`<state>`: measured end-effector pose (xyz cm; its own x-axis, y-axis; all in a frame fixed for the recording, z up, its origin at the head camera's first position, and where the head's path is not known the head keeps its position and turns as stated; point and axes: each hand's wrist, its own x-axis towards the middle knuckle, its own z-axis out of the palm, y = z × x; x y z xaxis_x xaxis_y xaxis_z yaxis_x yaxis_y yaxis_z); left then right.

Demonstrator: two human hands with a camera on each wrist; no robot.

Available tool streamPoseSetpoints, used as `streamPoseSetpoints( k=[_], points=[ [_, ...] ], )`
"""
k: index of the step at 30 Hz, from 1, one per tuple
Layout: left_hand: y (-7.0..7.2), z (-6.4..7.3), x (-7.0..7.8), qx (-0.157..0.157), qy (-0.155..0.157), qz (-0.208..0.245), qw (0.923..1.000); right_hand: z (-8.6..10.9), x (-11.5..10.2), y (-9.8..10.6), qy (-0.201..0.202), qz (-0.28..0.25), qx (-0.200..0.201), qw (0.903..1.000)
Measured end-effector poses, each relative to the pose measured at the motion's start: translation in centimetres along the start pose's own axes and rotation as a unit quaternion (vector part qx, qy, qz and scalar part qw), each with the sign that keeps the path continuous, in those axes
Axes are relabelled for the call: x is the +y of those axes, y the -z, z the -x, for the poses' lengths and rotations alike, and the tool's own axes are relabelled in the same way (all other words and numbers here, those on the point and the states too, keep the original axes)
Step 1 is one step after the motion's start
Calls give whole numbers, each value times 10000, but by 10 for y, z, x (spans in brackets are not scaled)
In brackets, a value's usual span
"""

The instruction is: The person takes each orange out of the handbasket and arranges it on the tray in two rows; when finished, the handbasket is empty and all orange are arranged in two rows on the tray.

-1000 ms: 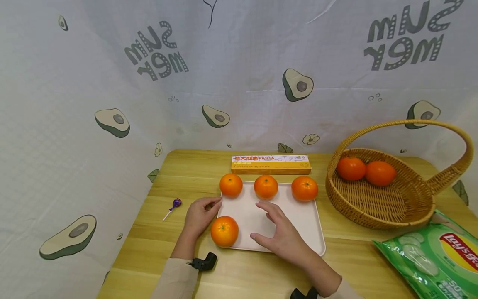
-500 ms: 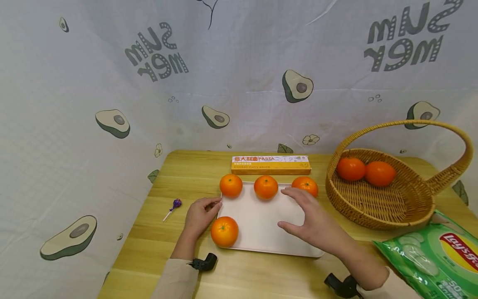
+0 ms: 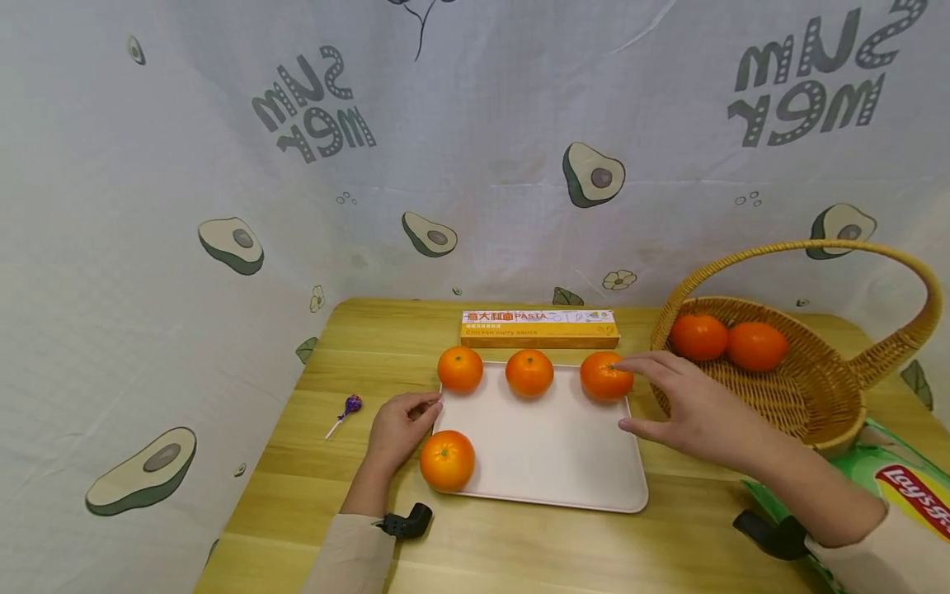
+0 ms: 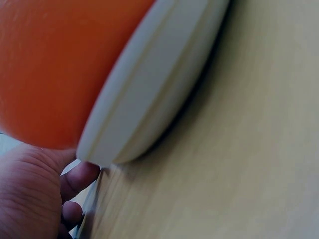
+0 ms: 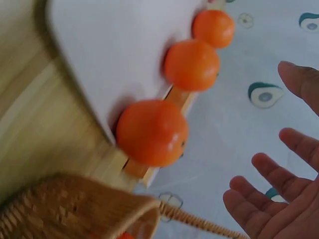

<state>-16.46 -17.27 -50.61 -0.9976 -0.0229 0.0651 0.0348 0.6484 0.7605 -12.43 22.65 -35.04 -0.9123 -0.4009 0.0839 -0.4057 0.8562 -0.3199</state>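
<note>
A white tray (image 3: 549, 454) holds one orange (image 3: 447, 460) at its near left corner and three more oranges along its far edge. My left hand (image 3: 401, 425) pinches the tray's left rim between thumb and fingers; in the left wrist view the near orange and the tray's side partly hide the fingertips. My right hand (image 3: 690, 404) hovers by the far right orange (image 3: 606, 377), its fingers spread and bent slightly, with nothing in it. In the right wrist view, fingers (image 5: 281, 179) and thumb stand apart from that orange.
A wicker basket (image 3: 809, 412) with a tall handle stands at the right, two orange-red fruits (image 3: 757, 346) inside. A green chips bag (image 3: 883, 458) lies beneath the right forearm. A pasta box (image 3: 539, 330) lies behind the tray, and a lollipop (image 3: 345, 414) lies left.
My right hand has moved right across the tray, from above its middle to beside the far right orange. The left hand and the oranges have stayed where they were.
</note>
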Motion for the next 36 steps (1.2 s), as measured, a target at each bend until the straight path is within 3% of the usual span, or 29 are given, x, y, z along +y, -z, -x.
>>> streamPoseSetpoints(
  k=[9, 22, 30, 36],
  points=[
    [1, 1, -1, 21, 3, 18, 10000, -3, 43, 19, 78, 589, -165, 9981],
    [1, 1, -2, 16, -10, 0, 10000, -21, 105, 39, -495, 1046, -467, 9922],
    [0, 0, -2, -3, -6, 32, 10000, -37, 147, 44, -806, 611, -576, 9932],
    [-1, 0, -2, 24, -16, 7, 10000, -46, 164, 44, -1113, 159, -795, 9905]
  ],
)
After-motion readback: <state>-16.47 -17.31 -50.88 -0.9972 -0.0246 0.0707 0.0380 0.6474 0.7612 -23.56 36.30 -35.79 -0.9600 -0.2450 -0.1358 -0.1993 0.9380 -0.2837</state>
